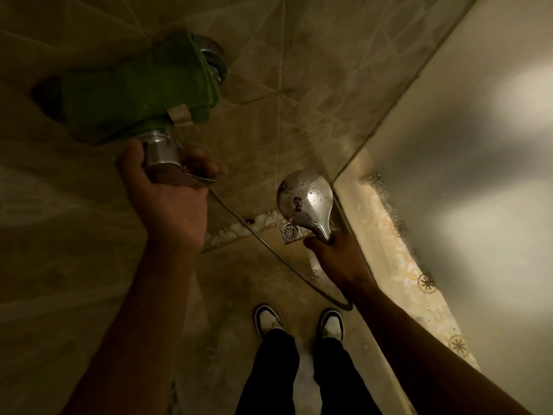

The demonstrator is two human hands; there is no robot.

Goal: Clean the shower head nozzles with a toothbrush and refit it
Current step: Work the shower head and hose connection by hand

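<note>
A dim, yellow-lit shower stall with beige patterned wall tiles (299,70) meets a mottled, wet-looking tiled floor (239,280) along a strip of ornate cream-and-gold border tile (239,227). A small square metal floor drain (289,232) sits in the floor right against that border, just left of and beneath the shower head. To the right of the drain a frosted glass panel (478,175) runs down the side of the stall, spotted with droplets near its bottom edge, with another floral border strip at its foot.

The rounded chrome hand-held shower head (305,202) is off any holder, held above the drain with its shiny, water-beaded back toward the camera; its nozzles are turned away and unseen. The right hand (338,256) grips its neck from below, fingers curled round the handle. A thin metal hose (260,244) trails past the drain from the tap side down toward the right forearm.

Up and left of the drain, a chrome mixer tap (161,151) projects from the wall, with a green cloth (134,88) draped over its body. The left hand (167,190) holds the tap's lever end, thumb on one side and fingers curled under the other.

Below the drain, two white-and-black shoes (299,322) and dark trouser legs (299,375) stand on the floor.
</note>
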